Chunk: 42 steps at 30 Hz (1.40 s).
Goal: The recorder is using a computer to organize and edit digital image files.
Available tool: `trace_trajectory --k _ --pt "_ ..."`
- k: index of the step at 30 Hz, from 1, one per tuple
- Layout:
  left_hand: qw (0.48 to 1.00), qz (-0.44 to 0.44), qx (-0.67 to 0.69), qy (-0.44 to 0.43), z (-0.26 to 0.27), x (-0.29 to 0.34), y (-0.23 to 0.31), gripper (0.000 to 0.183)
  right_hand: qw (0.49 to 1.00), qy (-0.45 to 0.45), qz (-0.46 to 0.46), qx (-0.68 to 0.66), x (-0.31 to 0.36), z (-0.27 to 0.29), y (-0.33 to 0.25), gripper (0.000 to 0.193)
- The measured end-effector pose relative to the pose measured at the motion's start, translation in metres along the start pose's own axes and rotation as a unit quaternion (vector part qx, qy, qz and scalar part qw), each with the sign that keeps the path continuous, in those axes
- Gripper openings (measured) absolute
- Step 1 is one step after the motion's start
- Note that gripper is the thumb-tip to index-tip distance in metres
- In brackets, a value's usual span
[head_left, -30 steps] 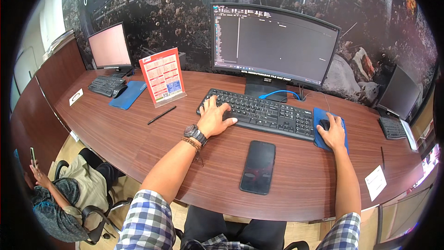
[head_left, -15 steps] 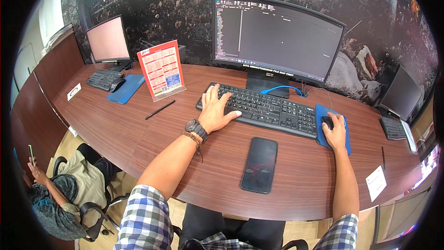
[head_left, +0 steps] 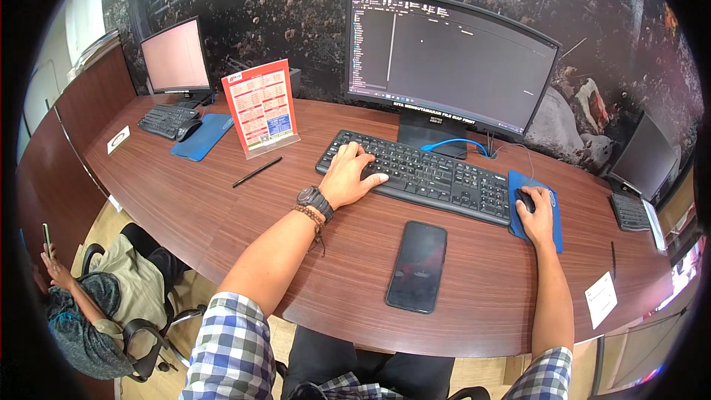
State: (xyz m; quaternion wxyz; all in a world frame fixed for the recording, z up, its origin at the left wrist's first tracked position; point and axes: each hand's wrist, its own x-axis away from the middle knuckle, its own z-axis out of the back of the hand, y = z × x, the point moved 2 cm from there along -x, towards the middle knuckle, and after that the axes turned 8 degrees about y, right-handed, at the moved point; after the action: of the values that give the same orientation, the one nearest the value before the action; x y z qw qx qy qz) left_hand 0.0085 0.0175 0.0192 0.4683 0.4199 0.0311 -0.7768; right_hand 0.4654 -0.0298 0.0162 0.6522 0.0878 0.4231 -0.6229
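My left hand (head_left: 349,175) rests on the left end of a black keyboard (head_left: 463,185). Its fingers are bent over the keys, with the thumb stretched out to the side and nothing held. At the right, my right hand (head_left: 541,216) is wrapped over a black computer mouse (head_left: 525,200), which lies on a blue mouse pad (head_left: 518,179). Behind the keyboard stands a curved monitor (head_left: 459,67) showing a dark file window with a small pointer. A dark-screened smartphone (head_left: 417,267) lies on the desk between my forearms.
On the brown desk (head_left: 244,230), a red-and-white sign (head_left: 259,107) stands beside a black pen (head_left: 257,172). A second workstation monitor (head_left: 175,58) is at left, another monitor (head_left: 646,155) at far right. A seated person (head_left: 111,304) holds a phone at lower left.
The left hand's fingers have drawn in and curled more over the keys. On the screen the pointer has moved up and left. My right hand stays on the mouse.
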Motion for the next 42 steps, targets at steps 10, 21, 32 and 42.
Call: trace_trajectory --k 10,21,32,42 --pt "1.000 -0.011 -0.003 0.011 -0.0009 0.0012 -0.0013 0.053 1.000 0.002 -0.006 -0.021 -0.0014 0.0007 -0.0050 0.041" --pt "1.000 -0.006 -0.004 0.003 -0.0007 0.0007 -0.0007 0.055 1.000 0.006 0.004 -0.018 -0.0005 0.0028 -0.0053 0.035" --pt "1.000 -0.009 -0.006 0.007 -0.0001 0.0026 -0.0034 0.054 1.000 -0.001 0.002 -0.031 -0.0007 0.0015 -0.0085 0.034" --pt "1.000 -0.003 -0.004 -0.001 -0.0007 0.0013 -0.0023 0.055 1.000 -0.002 -0.002 -0.031 -0.0008 0.0009 -0.0052 0.034"
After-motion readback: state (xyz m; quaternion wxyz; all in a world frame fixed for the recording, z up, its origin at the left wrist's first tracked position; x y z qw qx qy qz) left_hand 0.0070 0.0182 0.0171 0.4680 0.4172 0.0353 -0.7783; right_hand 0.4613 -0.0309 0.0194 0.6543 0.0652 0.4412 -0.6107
